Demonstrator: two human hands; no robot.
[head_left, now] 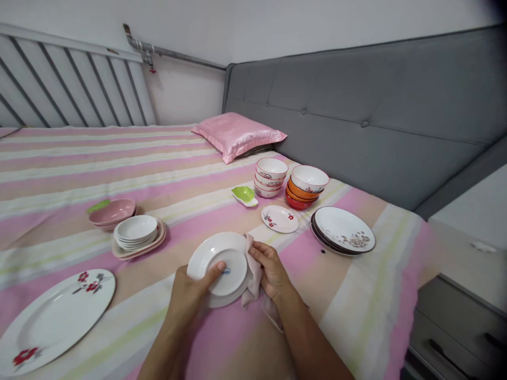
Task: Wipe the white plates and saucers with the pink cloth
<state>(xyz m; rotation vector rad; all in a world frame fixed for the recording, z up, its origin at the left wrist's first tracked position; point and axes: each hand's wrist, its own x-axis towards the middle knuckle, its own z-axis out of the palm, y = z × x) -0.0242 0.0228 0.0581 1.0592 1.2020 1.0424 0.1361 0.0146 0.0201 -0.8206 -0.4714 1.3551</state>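
Note:
My left hand [194, 287] grips a white plate [214, 244] by its left side, thumb across the underside, which faces me and carries a small blue mark. At the plate's right rim, my right hand [271, 269] is closed on a pale pink cloth [254, 277] that presses against the edge; the cloth's loose end hangs below. Just beyond lies a small plate [280, 218] with red flowers. A leaf-shaped green dish [244, 195] rests behind it, beside a stack of white bowls [271, 171].
Orange and red bowls [303, 192] are stacked under a white one. Brown-flowered plates [343, 227] lie stacked to the right. At left are small white dishes [137, 232], pink bowls [113, 212] and a large oval platter [59, 316]. A pink pillow [240, 134] lies near the grey headboard [336, 100].

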